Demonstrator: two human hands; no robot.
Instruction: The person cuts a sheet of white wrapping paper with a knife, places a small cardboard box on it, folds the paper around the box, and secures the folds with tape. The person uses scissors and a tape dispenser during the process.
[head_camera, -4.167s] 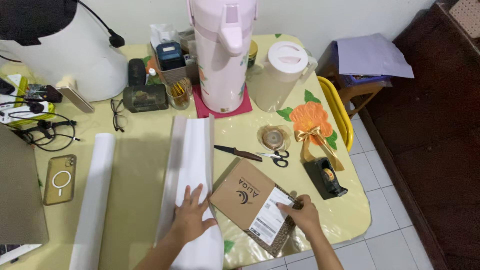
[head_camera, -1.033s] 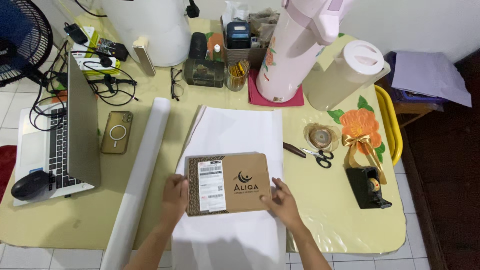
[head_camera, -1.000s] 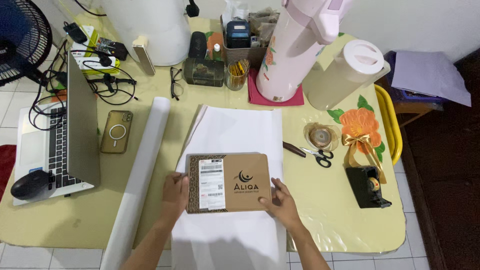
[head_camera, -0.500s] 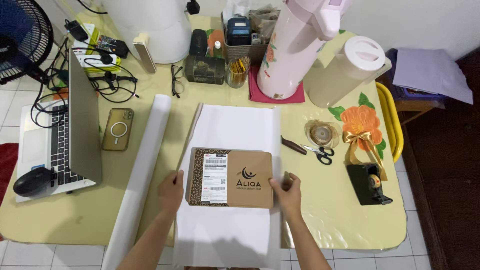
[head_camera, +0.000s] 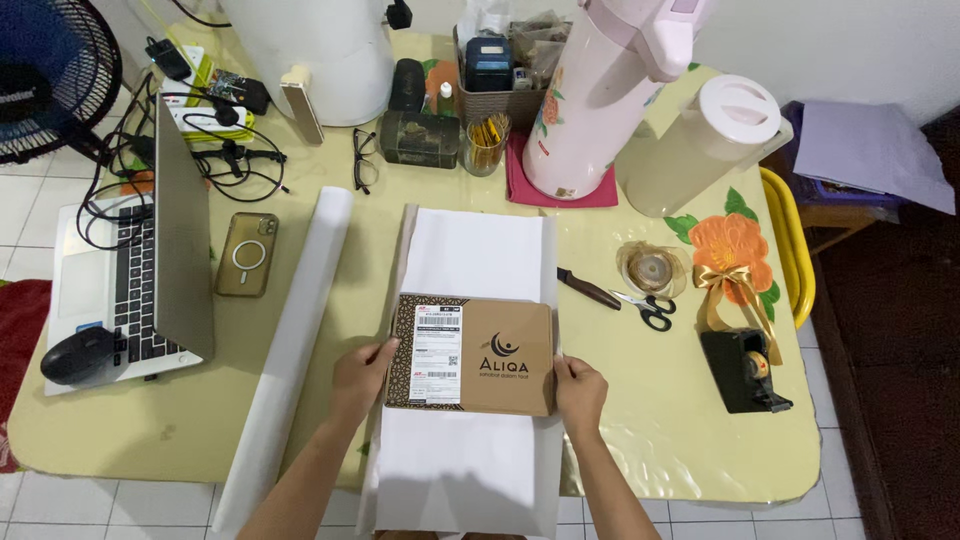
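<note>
Head view, near to far: left hand (head_camera: 360, 375) and right hand (head_camera: 580, 392) press flat, fingers loosely open, against opposite short edges of a brown cardboard parcel (head_camera: 470, 354), neither hand closed around it. Parcel lies flat on unrolled white paper (head_camera: 480, 255). Beside it, a paper roll (head_camera: 290, 350); beyond, scissors (head_camera: 640, 308) and a pink flask (head_camera: 600, 100).

Around the one brown cardboard parcel (head_camera: 472, 354) on the counter (head_camera: 660, 440): one white paper sheet (head_camera: 470, 300) beneath it, one paper roll (head_camera: 290, 350) left of it, one pair of scissors (head_camera: 645, 308), one black tape dispenser (head_camera: 742, 370), one laptop (head_camera: 140, 270), one phone (head_camera: 246, 254), one mouse (head_camera: 78, 356).
</note>
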